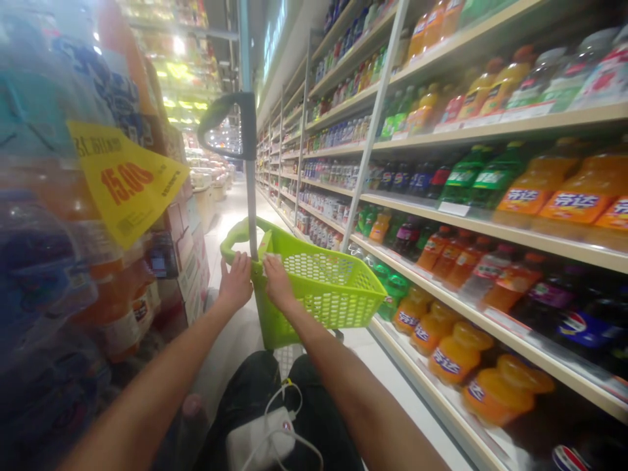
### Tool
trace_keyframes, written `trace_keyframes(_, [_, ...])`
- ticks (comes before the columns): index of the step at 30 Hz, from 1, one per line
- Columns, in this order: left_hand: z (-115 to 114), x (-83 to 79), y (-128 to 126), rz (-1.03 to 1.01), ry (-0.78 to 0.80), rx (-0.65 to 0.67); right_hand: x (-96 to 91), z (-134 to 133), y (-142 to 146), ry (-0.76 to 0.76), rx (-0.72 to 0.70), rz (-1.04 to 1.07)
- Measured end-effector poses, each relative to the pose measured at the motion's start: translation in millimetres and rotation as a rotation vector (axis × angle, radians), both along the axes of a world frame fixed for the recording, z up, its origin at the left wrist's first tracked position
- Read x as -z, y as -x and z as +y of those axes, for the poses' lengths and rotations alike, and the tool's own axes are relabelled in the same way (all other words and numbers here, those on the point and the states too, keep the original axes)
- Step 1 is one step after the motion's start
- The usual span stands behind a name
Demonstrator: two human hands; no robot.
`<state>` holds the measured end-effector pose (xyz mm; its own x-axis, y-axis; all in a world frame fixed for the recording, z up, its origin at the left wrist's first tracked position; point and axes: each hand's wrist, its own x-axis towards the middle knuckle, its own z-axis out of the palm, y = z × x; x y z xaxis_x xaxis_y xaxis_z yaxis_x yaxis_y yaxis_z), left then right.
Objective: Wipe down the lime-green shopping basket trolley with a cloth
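Note:
A lime-green rolling shopping basket (338,297) with perforated sides stands in the aisle before my knees. Its grey pull pole (251,209) is drawn up, topped by a dark loop handle (228,125). My left hand (236,284) is closed on the near rim, just left of the pole and beside the green carry handle (234,239). On the rim right of the pole, my right hand (279,282) is closed too, its fingertips over the inner edge. A small whitish patch shows at those fingertips; I cannot make out what it is.
Shelves of soft drink bottles (451,350) line the right side. At left, close by, stand stacked bottle packs (44,261) with a yellow price sign (130,183). The pale floor (230,203) runs ahead. A white power bank (262,438) with a cable lies on my lap.

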<state>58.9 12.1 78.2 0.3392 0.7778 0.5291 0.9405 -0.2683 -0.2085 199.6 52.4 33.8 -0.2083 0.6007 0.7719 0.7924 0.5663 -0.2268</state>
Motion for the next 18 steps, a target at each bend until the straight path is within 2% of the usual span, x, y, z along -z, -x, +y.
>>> trace_keyframes(3, [-5.2, -0.6, 1.9, 0.027, -0.011, 0.009, 0.1, -2.1, 2.5, -0.013, -0.008, -0.018])
trace_keyframes(8, [-12.2, -8.1, 9.2, 0.049, 0.020, -0.006, 19.3, -5.6, -33.5, 0.067, 0.124, 0.022])
trace_keyframes(11, [-16.7, -7.1, 12.9, 0.028, -0.001, -0.004, 27.6, -8.2, -47.7, 0.120, 0.170, 0.038])
trace_keyframes(15, [-23.7, 2.3, 6.0, 0.009, -0.061, 0.061, 25.8, -12.7, -35.3, 0.076, 0.119, 0.024])
trace_keyframes(18, [-25.8, 8.1, -8.3, 0.068, -0.032, 0.155, 22.9, -15.3, -19.7, 0.019, 0.074, 0.028])
